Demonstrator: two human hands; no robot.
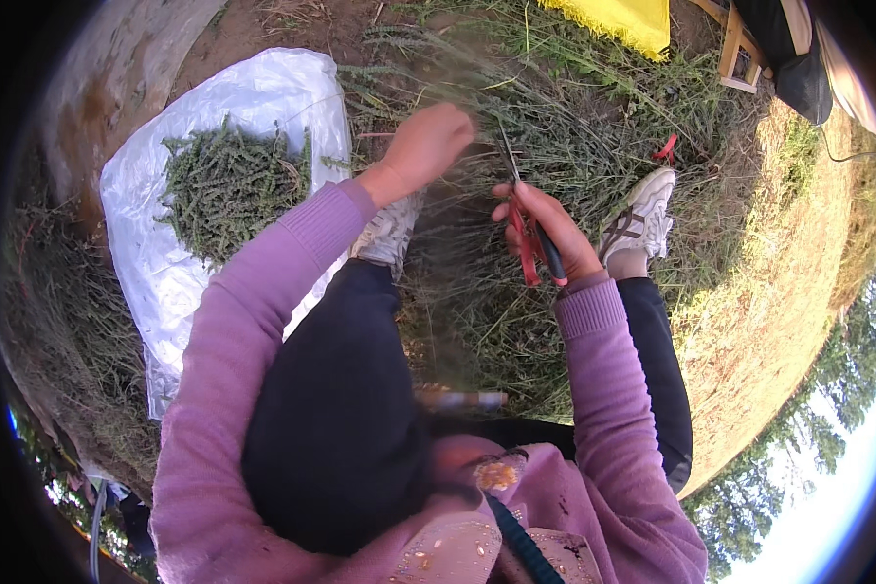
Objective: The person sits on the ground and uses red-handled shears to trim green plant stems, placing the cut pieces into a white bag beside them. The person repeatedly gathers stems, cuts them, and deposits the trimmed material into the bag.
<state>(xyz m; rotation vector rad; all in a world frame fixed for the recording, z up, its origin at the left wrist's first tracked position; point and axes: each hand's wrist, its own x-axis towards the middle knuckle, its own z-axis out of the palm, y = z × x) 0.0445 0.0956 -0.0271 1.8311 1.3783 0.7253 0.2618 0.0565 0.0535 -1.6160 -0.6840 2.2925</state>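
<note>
My left hand (430, 144) is closed in a fist, left of centre, at the ends of thin green plant stems (448, 209) that are smeared by motion. In my right hand (557, 229) is a pair of garden shears (529, 248) with red and black handles. Their dark, narrow blades point away from me, over the cut stems. To the left of my left forearm, a pile of short green seed-head sprigs (232, 190) lies on a white plastic sheet (131, 219). A spread of long cut green plants (574, 127) covers the ground ahead and beneath my right hand.
My shoes rest among the plants, the right shoe (642, 214) beside a red strip (666, 149). At the far side lie a yellow cloth (623, 24) and a wooden stool (742, 58) next to another person's leg. A short stick-like piece (462, 399) lies between my legs.
</note>
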